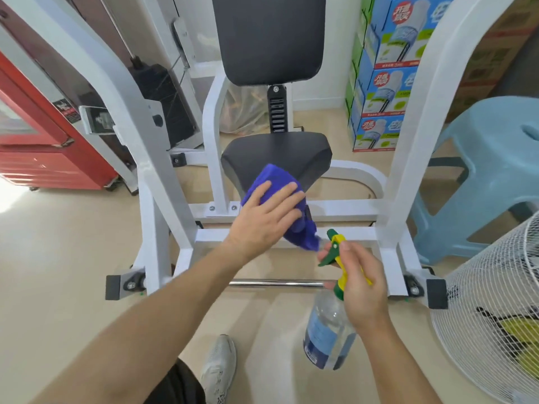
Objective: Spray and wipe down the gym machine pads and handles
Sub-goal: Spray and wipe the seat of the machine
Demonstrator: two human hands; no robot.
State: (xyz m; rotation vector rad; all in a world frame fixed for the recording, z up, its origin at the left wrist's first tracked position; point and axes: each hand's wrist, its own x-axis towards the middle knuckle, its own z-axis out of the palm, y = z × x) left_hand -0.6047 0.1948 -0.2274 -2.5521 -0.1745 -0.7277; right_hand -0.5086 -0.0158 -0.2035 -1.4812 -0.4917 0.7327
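My left hand is spread flat, fingers straight and slightly apart, pressing a blue cloth against the front edge of the black seat pad. Part of the cloth hangs down past the pad's nose below my fingers. My right hand is curled round the neck of the spray bottle, just under its green and yellow head. The nozzle points up and away from me, and the clear body, with its blue label, hangs tilted below my wrist, close beside the cloth but off the pad.

The seat pad sits on a white steel frame, with the upright black back pad above and behind it. A chrome bar crosses low at the frame's near end. The frame stands on a pale beige floor, where my grey shoe shows. A light blue plastic stool and a white wire fan stand to the right. Stacked printed boxes stand behind, and a red cabinet is on the left.
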